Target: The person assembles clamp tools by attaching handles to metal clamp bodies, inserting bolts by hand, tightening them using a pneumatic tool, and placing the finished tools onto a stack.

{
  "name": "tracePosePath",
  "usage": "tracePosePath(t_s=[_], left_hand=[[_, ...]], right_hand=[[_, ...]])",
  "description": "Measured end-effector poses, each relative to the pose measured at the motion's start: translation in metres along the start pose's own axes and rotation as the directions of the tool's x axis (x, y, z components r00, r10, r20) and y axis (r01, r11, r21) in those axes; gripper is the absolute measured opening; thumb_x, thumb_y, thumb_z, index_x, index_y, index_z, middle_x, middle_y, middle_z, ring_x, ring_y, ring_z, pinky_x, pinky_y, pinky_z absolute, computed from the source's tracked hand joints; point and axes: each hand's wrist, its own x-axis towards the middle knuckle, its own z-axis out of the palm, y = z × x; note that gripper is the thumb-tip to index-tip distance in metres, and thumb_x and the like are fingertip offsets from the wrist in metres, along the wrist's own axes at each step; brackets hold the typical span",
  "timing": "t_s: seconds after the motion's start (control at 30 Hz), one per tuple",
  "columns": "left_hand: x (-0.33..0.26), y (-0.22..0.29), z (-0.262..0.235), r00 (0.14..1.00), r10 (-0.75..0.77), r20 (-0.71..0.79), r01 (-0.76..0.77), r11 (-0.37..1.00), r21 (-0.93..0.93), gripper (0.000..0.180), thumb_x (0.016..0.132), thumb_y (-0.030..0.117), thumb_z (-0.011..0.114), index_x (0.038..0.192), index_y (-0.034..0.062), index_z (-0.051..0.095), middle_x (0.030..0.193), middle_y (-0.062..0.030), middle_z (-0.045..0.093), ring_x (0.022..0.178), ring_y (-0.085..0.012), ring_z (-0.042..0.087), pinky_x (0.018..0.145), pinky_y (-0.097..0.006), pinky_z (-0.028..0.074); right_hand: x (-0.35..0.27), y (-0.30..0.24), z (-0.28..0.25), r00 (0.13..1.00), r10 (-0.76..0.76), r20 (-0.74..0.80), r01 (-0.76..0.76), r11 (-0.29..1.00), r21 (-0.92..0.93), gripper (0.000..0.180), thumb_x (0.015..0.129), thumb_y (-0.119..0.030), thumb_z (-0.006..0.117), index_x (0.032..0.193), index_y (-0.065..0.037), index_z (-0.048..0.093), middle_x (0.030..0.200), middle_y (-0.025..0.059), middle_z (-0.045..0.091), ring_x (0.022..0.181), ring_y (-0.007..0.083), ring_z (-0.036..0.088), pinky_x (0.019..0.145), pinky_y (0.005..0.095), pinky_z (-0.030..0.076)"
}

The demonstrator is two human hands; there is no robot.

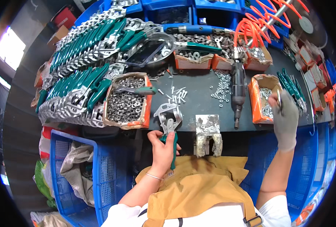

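My bare left hand (163, 147) is closed round the green handle of a metal-headed hand tool (169, 118), at the table's front edge. The tool's broad silver jaw end points away from me. My right hand (286, 117), in a grey glove with bare fingertips, is over the right-hand orange box (255, 99) of small metal parts. Its fingers are pinched together at a small dark piece that I cannot make out. Between my hands a worn metal fixture block (207, 125) stands at the table edge, with a few small parts on its top.
Loose pins (177, 94) and small nuts (221, 85) lie on the dark table. A black power screwdriver (238, 87) points toward me. At left are a box of nuts (125, 100) and stacked green-handled tools (77, 83). Blue crates (73, 181) stand below; an orange coiled hose (251, 28) hangs behind.
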Motion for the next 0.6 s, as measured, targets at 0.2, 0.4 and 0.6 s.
tracePosePath(t_s=[0.2, 0.4, 0.6], left_hand=[[-0.023, 0.038, 0.020, 0.750, 0.082, 0.656, 0.529, 0.522, -0.669, 0.043, 0.099, 0.053, 0.036, 0.115, 0.0128, 0.037, 0.094, -0.0092, 0.048, 0.052, -0.0155, 0.047, 0.037, -0.023, 0.041], [-0.026, 0.039, 0.033, 0.200, 0.188, 0.961, 0.905, 0.341, -0.255, 0.073, 0.089, 0.074, 0.029, 0.117, 0.0103, 0.048, 0.076, -0.0102, 0.049, 0.040, -0.0135, 0.039, 0.035, -0.021, 0.037], [-0.035, 0.034, 0.033, 0.217, 0.031, 0.976, 0.903, 0.374, -0.213, 0.085, 0.085, 0.080, 0.023, 0.116, 0.0058, 0.049, 0.069, -0.0103, 0.049, 0.037, -0.0117, 0.040, 0.035, -0.020, 0.037]], right_hand=[[-0.044, -0.081, 0.033, 0.987, -0.065, 0.145, -0.035, 0.801, 0.597, 0.019, 0.072, 0.000, 0.075, 0.088, -0.003, 0.066, 0.078, 0.0087, 0.063, 0.069, 0.0204, 0.063, 0.063, 0.0294, 0.050], [-0.048, -0.113, 0.037, 0.979, -0.202, 0.007, 0.163, 0.811, 0.562, 0.031, 0.070, -0.002, 0.075, 0.099, -0.010, 0.067, 0.088, 0.0088, 0.063, 0.067, 0.0225, 0.063, 0.056, 0.0296, 0.051], [-0.049, -0.106, 0.026, 0.907, -0.422, -0.005, 0.390, 0.833, 0.392, 0.039, 0.067, -0.012, 0.075, 0.104, -0.006, 0.066, 0.093, 0.0094, 0.062, 0.066, 0.0233, 0.062, 0.055, 0.0303, 0.051]])
